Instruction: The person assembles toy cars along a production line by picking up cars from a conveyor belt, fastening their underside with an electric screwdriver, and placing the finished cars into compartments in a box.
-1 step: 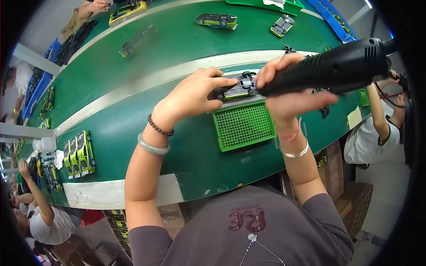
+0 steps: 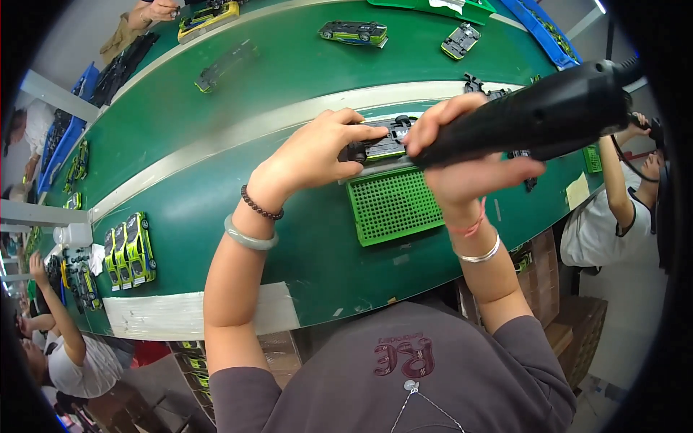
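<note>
While the left hand [image 2: 307,157] is holding an upturned toy car [image 2: 385,149], grip partly closed, just beyond the green basket [image 2: 393,234] on the tabletop [image 2: 321,252], the right hand [image 2: 462,177] is clasping a black power tool [image 2: 527,115].

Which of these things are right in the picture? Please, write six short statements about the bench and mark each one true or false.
1. The right hand holds a black handheld power tool. True.
2. The left hand is lifted clear of the overturned toy car. False: its index finger touches the car's underside.
3. A green perforated basket lies on the person's side of that car. True.
4. The pale bangle is on the right arm. False: it is on the left.
5. A cable leaves the rear end of the tool. True.
6. The closely lined-up yellow-green toy cars stand to the person's right. False: they stand to the left.
</note>
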A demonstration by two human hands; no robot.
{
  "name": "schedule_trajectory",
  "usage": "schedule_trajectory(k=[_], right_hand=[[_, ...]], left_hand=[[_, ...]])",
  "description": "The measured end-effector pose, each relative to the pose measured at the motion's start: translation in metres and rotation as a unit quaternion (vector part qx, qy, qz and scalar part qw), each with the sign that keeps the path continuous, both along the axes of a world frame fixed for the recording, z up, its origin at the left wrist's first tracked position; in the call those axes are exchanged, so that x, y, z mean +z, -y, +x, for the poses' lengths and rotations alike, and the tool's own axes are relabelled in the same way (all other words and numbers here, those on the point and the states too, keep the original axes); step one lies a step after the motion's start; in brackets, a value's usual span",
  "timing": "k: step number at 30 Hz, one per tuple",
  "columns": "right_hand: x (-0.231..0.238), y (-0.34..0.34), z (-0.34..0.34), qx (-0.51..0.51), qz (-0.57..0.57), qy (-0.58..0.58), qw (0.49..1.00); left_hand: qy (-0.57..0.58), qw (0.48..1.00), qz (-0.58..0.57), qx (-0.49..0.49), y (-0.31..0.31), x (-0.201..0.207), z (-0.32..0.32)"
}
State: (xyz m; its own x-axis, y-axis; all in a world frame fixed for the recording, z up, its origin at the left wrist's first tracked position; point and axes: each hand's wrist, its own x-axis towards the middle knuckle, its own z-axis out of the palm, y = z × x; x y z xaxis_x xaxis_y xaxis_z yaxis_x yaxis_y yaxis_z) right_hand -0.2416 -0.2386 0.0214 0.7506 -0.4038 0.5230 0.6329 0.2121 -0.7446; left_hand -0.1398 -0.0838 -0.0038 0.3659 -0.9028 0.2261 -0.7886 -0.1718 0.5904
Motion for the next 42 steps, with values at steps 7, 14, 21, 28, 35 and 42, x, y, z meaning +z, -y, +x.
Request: schedule_trajectory(k=[7, 14, 21, 28, 35, 42], right_hand=[[-0.035, -0.029, 0.004, 0.039, -0.056, -0.085, 0.994], [-0.039, -0.031, 0.006, 0.036, -0.062, -0.099, 0.992], [-0.042, -0.037, 0.005, 0.016, -0.063, -0.097, 0.993], [-0.043, -0.037, 0.007, 0.013, -0.079, -0.117, 0.99], [-0.039, -0.041, 0.007, -0.009, -0.045, -0.109, 0.993], [0.014, -0.028, 0.02, 0.048, -0.038, 0.0, 0.998]], left_hand=[[-0.006, 1.0, 0.017, -0.004, 0.001, -0.004, 0.003], [-0.012, 1.0, 0.016, -0.004, 0.0, -0.004, 0.003], [-0.01, 1.0, 0.017, 0.0, -0.001, -0.003, 0.002], [-0.022, 1.0, 0.014, -0.004, -0.001, 0.0, 0.001], [-0.033, 0.999, -0.005, -0.02, -0.006, -0.003, 0.008], [-0.031, 0.997, 0.052, 0.039, -0.026, 0.0, 0.025]])
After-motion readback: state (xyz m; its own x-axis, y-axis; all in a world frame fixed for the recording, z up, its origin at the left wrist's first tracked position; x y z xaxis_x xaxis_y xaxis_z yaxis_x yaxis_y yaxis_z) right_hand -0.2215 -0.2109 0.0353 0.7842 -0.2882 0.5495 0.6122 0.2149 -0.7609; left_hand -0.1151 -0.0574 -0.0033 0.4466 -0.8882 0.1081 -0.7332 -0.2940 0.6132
